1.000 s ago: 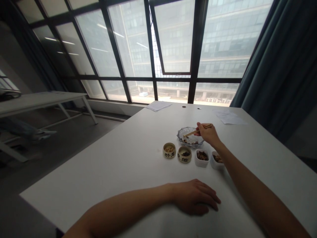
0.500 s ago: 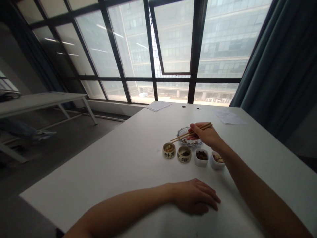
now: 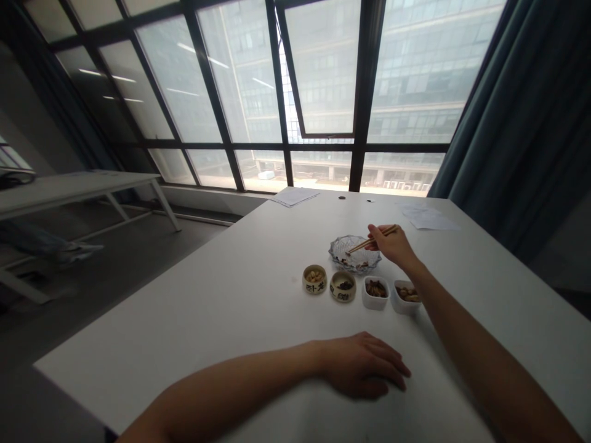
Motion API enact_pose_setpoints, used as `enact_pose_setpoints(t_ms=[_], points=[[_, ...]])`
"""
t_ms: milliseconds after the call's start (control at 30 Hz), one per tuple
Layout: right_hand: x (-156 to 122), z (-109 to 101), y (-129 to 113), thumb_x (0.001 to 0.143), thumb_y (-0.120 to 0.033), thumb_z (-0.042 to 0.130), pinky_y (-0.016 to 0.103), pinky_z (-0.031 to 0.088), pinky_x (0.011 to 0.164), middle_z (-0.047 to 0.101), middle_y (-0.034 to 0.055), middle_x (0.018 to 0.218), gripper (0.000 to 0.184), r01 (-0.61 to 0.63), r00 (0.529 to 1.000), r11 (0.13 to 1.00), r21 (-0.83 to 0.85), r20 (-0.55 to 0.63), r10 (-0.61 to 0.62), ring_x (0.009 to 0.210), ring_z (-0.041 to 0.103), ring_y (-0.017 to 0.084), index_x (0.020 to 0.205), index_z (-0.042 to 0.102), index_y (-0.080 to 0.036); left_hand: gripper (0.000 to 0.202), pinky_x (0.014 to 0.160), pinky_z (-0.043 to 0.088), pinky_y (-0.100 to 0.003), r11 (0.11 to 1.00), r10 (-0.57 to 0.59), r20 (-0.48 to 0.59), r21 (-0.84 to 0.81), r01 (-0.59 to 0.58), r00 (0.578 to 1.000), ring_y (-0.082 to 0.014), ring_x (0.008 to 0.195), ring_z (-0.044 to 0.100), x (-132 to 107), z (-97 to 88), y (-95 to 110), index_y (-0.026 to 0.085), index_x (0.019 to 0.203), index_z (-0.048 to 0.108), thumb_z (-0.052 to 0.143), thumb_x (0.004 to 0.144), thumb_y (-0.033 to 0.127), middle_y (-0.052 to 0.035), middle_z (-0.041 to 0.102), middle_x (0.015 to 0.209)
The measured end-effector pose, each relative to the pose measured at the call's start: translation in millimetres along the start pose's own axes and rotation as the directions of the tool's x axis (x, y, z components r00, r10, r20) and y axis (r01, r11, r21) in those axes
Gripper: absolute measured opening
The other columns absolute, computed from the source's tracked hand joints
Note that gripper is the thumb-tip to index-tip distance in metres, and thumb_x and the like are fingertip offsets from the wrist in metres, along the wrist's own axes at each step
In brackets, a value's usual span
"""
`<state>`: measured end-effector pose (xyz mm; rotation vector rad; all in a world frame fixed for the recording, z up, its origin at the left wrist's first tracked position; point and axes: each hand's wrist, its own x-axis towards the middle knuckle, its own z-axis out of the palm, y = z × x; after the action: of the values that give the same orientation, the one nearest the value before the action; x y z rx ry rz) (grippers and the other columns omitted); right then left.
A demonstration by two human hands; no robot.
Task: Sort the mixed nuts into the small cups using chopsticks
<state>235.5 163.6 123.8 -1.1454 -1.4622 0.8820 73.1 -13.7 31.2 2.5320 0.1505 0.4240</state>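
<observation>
chopsticks held closed in the right hand, long axis slanting down and left, tips over a glass bowl on the bench. right hand is the nearer; left hand lies flat and empty, well apart.

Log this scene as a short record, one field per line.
right hand: holds wooden chopsticks, tips over a glass bowl
left hand: flat on a white table, holding nothing
beside bowl: two lettered ceramic cups, two white square dishes, all with food
far table edge: papers
</observation>
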Motion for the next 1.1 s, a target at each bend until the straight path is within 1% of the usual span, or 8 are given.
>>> enact_pose_setpoints(t_ms=[200, 433, 533, 667, 800, 900, 1000, 1100], points=[[4.9, 3.2, 19.2, 0.094, -0.044, 0.074, 0.028, 0.064, 0.053, 0.076, 0.0131, 0.063, 0.037, 0.008, 1.000, 0.999, -0.039, 0.010, -0.008, 0.056, 0.078, 0.025, 0.071, 0.071, -0.015, 0.037, 0.124, 0.039, -0.036, 1.000, -0.012, 0.017, 0.007, 0.011, 1.000, -0.0249, 0.142, 0.056, 0.3, -0.6, 0.9, 0.016, 0.123, 0.069, 0.053, 0.093, 0.031, -0.0120, 0.067, 0.144], [2.9, -0.3, 11.6, 0.095, -0.040, 0.073, 0.027, 0.063, 0.048, 0.073, 0.0114, 0.057, 0.040, 0.024, 0.999, 0.998, -0.065, -0.043, -0.027, 0.054, 0.077, 0.026, 0.065, 0.069, -0.015, 0.040, 0.124, 0.037, -0.033, 0.999, 0.000, 0.016, 0.039, -0.001, 1.000, -0.0246, 0.141, 0.057, 0.7, -1.1, 2.3, 0.012, 0.122, 0.071, 0.050, 0.095, 0.032, -0.0129, 0.068, 0.142], [0.6, -7.1, -4.6, 0.096, -0.036, 0.072, 0.026, 0.063, 0.047, 0.073, 0.0118, 0.058, 0.038, 0.022, 0.998, 0.997, -0.070, -0.059, -0.026, 0.053, 0.077, 0.025, 0.065, 0.070, -0.014, 0.039, 0.125, 0.037, -0.032, 0.999, -0.024, 0.017, 0.028, 0.024, 1.000, -0.0240, 0.141, 0.057, 0.3, -1.1, 2.6, 0.014, 0.122, 0.071, 0.050, 0.094, 0.033, -0.0110, 0.067, 0.143], [-10.5, -30.3, -42.7, 0.096, -0.036, 0.073, 0.026, 0.064, 0.049, 0.077, 0.0142, 0.066, 0.035, 0.022, 0.997, 0.998, -0.067, -0.069, -0.027, 0.056, 0.078, 0.026, 0.068, 0.073, -0.014, 0.038, 0.126, 0.036, -0.035, 0.999, -0.043, 0.015, 0.014, 0.043, 0.999, -0.0246, 0.142, 0.056, -0.7, -0.9, 3.4, 0.016, 0.124, 0.070, 0.052, 0.094, 0.032, -0.0104, 0.067, 0.144], [-38.3, -62.2, -86.4, 0.092, -0.047, 0.078, 0.031, 0.068, 0.052, 0.078, 0.0137, 0.071, 0.036, 0.073, 0.996, 0.996, -0.058, -0.039, -0.075, 0.057, 0.078, 0.028, 0.072, 0.076, -0.016, 0.037, 0.125, 0.037, -0.036, 0.998, -0.055, 0.010, -0.006, 0.055, 0.998, -0.0244, 0.141, 0.057, -0.4, -1.5, 4.6, 0.018, 0.123, 0.070, 0.053, 0.093, 0.031, -0.0095, 0.067, 0.144], [-61.8, -82.3, -109.9, 0.084, -0.054, 0.083, 0.030, 0.066, 0.048, 0.077, 0.0131, 0.069, 0.040, 0.112, 0.993, 0.990, -0.084, -0.018, -0.114, 0.054, 0.077, 0.028, 0.072, 0.077, -0.016, 0.036, 0.124, 0.039, -0.037, 0.999, -0.046, 0.003, -0.019, 0.046, 0.999, -0.0248, 0.141, 0.057, 0.3, -2.5, 4.8, 0.019, 0.123, 0.070, 0.055, 0.092, 0.031, -0.0111, 0.068, 0.143], [-74.5, -95.8, -117.2, 0.078, -0.058, 0.086, 0.029, 0.065, 0.044, 0.077, 0.0140, 0.069, 0.044, 0.105, 0.994, 0.990, -0.093, 0.029, -0.103, 0.052, 0.076, 0.028, 0.072, 0.078, -0.015, 0.035, 0.123, 0.039, -0.037, 0.999, -0.037, 0.004, -0.025, 0.037, 0.999, -0.0247, 0.141, 0.057, 0.2, -3.1, 4.0, 0.019, 0.122, 0.070, 0.055, 0.092, 0.030, -0.0114, 0.068, 0.143], [-74.6, -102.4, -111.0, 0.079, -0.060, 0.084, 0.031, 0.065, 0.045, 0.078, 0.0173, 0.072, 0.046, 0.081, 0.992, 0.987, -0.138, 0.105, -0.067, 0.053, 0.076, 0.028, 0.075, 0.079, -0.015, 0.036, 0.124, 0.038, -0.037, 0.999, -0.037, 0.007, -0.019, 0.037, 0.999, -0.0248, 0.142, 0.056, -0.7, -3.0, 2.8, 0.018, 0.122, 0.070, 0.055, 0.092, 0.030, -0.0108, 0.067, 0.143]])
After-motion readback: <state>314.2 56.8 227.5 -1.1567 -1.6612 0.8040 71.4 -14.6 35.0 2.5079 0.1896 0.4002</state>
